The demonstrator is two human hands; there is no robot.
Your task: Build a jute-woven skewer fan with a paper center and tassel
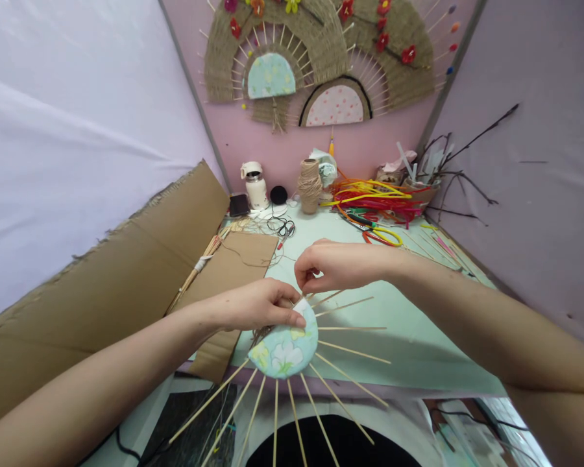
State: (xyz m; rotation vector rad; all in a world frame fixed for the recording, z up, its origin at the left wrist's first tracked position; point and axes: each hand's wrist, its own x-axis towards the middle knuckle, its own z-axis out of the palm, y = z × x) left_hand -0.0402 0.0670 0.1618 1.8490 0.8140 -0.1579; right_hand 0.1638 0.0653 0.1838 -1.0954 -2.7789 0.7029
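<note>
A fabric-covered half-disc [285,350], pale blue with white and yellow flowers, is gripped by my left hand [263,305] near its upper corner, thumb on the printed face. Thin wooden sticks [353,329] fan out from its curved edge toward the right and toward me. My right hand [316,267] is closed in a pinch just above that corner, close to the left fingertips. What lies between the right fingers is too small to make out. Some brown twine [260,334] shows along the straight edge, partly hidden behind the disc and left hand.
Cardboard [233,259] and a stick bundle [194,272] lie left. Behind stand a white bottle [256,189], a twine spool [309,185] and colourful pipe cleaners [374,198]. Yellow-handled scissors [387,237] lie at right, near dark branches [460,175]. Woven fans [272,74] hang on the back wall.
</note>
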